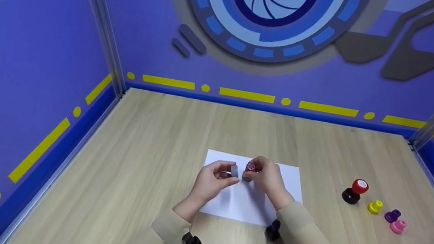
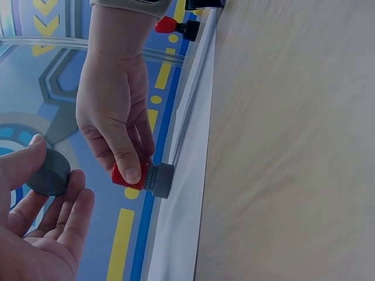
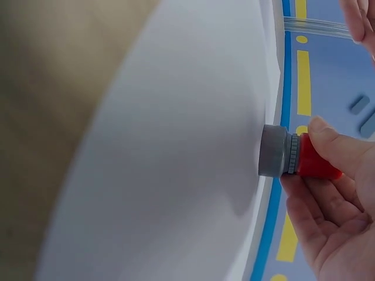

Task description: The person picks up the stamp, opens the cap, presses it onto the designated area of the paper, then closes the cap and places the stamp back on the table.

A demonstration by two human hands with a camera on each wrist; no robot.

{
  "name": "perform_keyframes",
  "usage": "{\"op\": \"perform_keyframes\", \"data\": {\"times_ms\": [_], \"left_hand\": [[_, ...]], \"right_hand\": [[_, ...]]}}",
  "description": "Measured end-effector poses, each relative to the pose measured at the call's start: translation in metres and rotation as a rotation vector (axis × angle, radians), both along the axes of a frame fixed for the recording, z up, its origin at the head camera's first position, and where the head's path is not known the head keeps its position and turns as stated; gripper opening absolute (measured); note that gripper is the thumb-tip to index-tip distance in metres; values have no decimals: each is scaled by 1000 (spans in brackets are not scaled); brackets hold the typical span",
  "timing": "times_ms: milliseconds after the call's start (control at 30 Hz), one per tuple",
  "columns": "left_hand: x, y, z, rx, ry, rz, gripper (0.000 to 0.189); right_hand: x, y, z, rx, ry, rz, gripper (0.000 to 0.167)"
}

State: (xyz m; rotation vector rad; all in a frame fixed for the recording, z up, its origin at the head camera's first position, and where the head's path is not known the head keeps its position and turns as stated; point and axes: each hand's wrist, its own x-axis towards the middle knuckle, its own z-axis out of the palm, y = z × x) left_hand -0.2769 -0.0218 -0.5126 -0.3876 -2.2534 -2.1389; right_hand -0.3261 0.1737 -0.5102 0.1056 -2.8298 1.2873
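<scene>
My left hand (image 1: 208,183) pinches a round grey cap (image 2: 50,172) between thumb and fingers, a little above the paper and left of the other hand. The right hand (image 1: 270,181) grips a stamp by its red handle (image 3: 316,158). That stamp's grey base (image 3: 274,150) points down, its lower edge right at the white paper (image 1: 236,206) in the right wrist view. A small round label tops the red handle. Both hands are over the sheet, with a narrow gap between the cap and the stamp.
Off to the right on the wooden table (image 1: 142,162) stands a red and black stamp (image 1: 360,186). Beside it are small yellow (image 1: 375,207), purple (image 1: 392,216) and pink stamps (image 1: 398,227). Blue-purple panels (image 1: 54,85) wall in the table's back and sides.
</scene>
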Motion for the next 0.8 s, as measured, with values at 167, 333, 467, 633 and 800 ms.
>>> {"op": "perform_keyframes", "data": {"times_ms": [167, 333, 467, 633, 800], "left_hand": [[0, 0, 2, 5, -5, 1, 41], [-1, -1, 2, 1, -9, 3, 41], [-1, -2, 2, -6, -5, 4, 41], [-1, -1, 1, -1, -4, 0, 42], [-1, -1, 1, 2, -5, 2, 40]], "right_hand": [[0, 0, -1, 7, 12, -4, 24], [0, -1, 0, 5, -7, -7, 24], [-1, -1, 0, 8, -7, -5, 24], [-1, -1, 0, 6, -21, -7, 25], [-1, 0, 0, -4, -27, 1, 26]]}}
